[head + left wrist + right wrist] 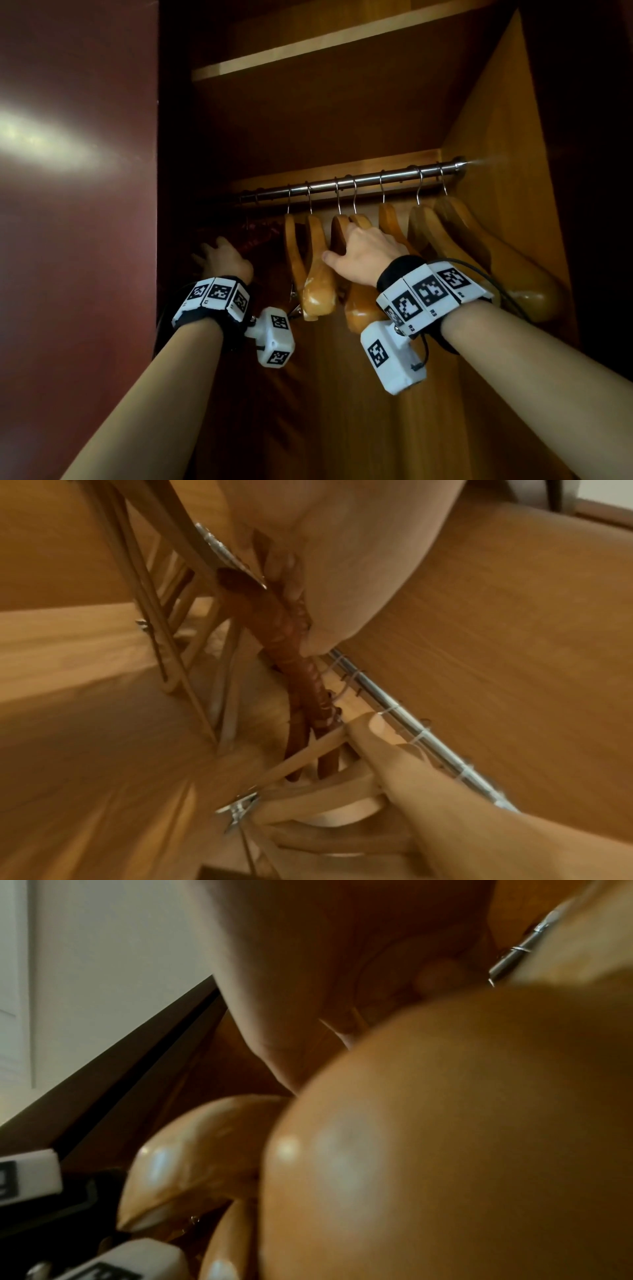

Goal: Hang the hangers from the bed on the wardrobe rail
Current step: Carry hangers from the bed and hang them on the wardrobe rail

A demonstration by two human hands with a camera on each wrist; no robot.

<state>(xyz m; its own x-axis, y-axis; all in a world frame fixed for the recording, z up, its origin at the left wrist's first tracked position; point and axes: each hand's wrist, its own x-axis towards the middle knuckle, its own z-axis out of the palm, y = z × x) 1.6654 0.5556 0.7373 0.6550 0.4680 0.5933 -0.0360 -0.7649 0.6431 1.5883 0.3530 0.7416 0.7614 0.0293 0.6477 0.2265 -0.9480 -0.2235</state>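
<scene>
Inside the wardrobe a metal rail [394,176] [428,739] carries several wooden hangers. My right hand [363,253] [394,750] grips one wooden hanger [359,308] near the middle of the row, with the thumb on its left side and the fingers over its top. Its glossy shoulder [445,1123] fills the right wrist view, blurred. My left hand [222,257] [342,574] reaches into the dark left end. There it pinches a dark red padded hanger [263,233] [294,647] that hangs just under the rail. The fingertips of both hands are mostly hidden.
A maroon wardrobe door [78,205] stands close on the left. The wardrobe's side wall [513,137] is on the right, and a shelf [308,48] runs above the rail. More wooden hangers [479,246] hang toward the right end. Metal clips [240,808] dangle from a hanger bar.
</scene>
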